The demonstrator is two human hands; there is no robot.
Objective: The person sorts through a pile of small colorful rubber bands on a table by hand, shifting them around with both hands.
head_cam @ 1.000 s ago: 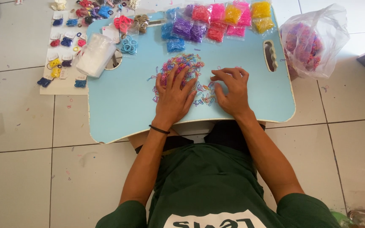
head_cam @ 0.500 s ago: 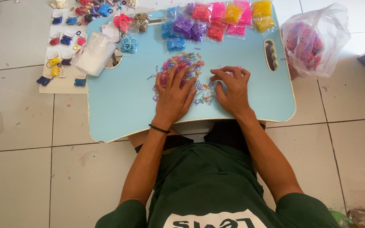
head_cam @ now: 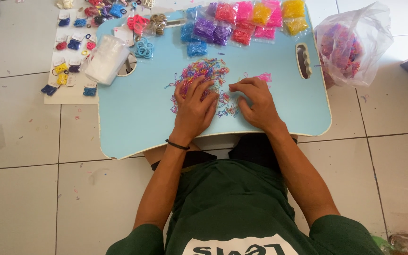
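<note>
Sitting on pale glossy floor tiles (head_cam: pixel 20 198), a person has a smooth light-blue lap counter with rounded corners (head_cam: pixel 138 118) across the legs, filling the upper middle of the frame. Dead centre on it is a loose heap of tiny multicoloured rubber loops (head_cam: pixel 206 70), thin and stringy, with strays scattered toward the lower edge.

Left hand (head_cam: pixel 195 107) lies flat, palm down, fingers spread over the near side of the heap, so that grip is released, just pressing on the loops. Right hand (head_cam: pixel 256 104) sits just beside it, fingers curled with the tips down among the stray loops; can't tell whether anything is pinched there. A small pink packet (head_cam: pixel 263 77) peeks out just past its knuckles.

Along the top edge of the counter runs a row of small clear crinkly packets of loops sorted by colour (head_cam: pixel 242 23): blue, purple, red, pink, yellow. A stack of cloudy white plastic bags (head_cam: pixel 106 59) sits at the counter's upper left. Off the counter at the upper right of the frame is a big clear plastic sack stuffed with mixed loops (head_cam: pixel 350 45).
</note>
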